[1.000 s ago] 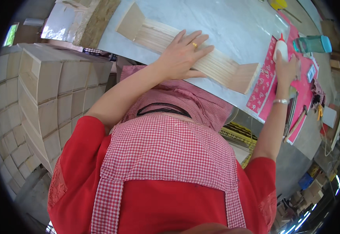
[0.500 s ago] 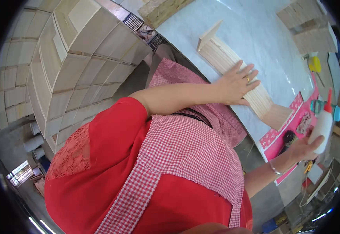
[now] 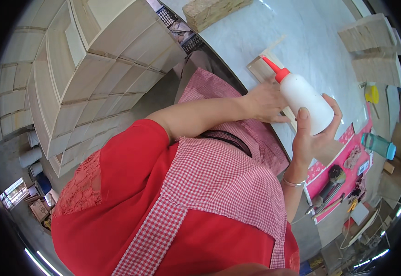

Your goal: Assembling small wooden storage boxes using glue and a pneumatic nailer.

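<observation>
Currently: white cylindrical plastic bottle (image 3: 305, 100) with red conical nozzle (image 3: 281, 74), tilted, in front of pale wooden panel assembly (image 3: 258, 70) | my right hand (image 3: 310, 143): wrapped around the bottle's lower end | my left hand (image 3: 262, 101): at the assembly, partly hidden; I cannot tell its grip | assembly: on glossy pale-blue tabletop (image 3: 313, 46).

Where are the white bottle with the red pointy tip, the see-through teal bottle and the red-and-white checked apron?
White plastic bottle with red pointy tip (image 3: 305, 101), head view: middle of its white body.
See-through teal bottle (image 3: 376, 144), head view: side of its body.
Red-and-white checked apron (image 3: 226, 172), head view: its bib.
</observation>
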The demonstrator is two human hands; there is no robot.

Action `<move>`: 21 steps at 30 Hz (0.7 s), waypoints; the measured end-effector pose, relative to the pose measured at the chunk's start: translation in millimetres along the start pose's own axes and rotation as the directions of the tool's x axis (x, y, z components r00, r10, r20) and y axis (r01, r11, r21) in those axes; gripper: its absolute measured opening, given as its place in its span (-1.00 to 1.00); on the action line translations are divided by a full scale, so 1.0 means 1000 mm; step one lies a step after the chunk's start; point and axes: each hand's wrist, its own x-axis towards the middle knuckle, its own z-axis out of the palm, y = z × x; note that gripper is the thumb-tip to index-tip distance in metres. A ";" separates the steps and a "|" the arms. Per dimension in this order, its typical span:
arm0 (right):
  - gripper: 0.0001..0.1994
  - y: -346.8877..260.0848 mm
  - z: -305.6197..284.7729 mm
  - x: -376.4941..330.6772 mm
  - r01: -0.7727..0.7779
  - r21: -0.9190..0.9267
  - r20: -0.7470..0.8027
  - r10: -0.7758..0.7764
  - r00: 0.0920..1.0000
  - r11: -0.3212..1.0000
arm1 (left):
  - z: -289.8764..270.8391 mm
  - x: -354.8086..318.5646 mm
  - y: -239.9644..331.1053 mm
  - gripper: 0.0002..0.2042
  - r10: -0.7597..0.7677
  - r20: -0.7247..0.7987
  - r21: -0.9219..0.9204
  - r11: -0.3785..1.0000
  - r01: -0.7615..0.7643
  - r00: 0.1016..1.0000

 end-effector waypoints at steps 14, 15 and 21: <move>-0.52 -0.012 0.008 0.009 -0.205 0.052 -0.013 0.206 0.979 0.977 | -0.008 0.000 0.005 -0.31 -0.036 0.023 -0.004 0.999 0.036 0.999; -0.54 -0.009 0.009 0.010 -0.172 0.029 -0.026 0.172 0.985 0.985 | -0.006 0.000 0.004 -0.29 -0.036 0.038 -0.011 0.999 0.036 0.999; -0.57 -0.007 0.012 0.019 -0.098 -0.032 -0.086 0.095 0.992 0.995 | -0.011 0.002 0.005 -0.26 -0.024 0.020 0.015 1.000 0.024 0.999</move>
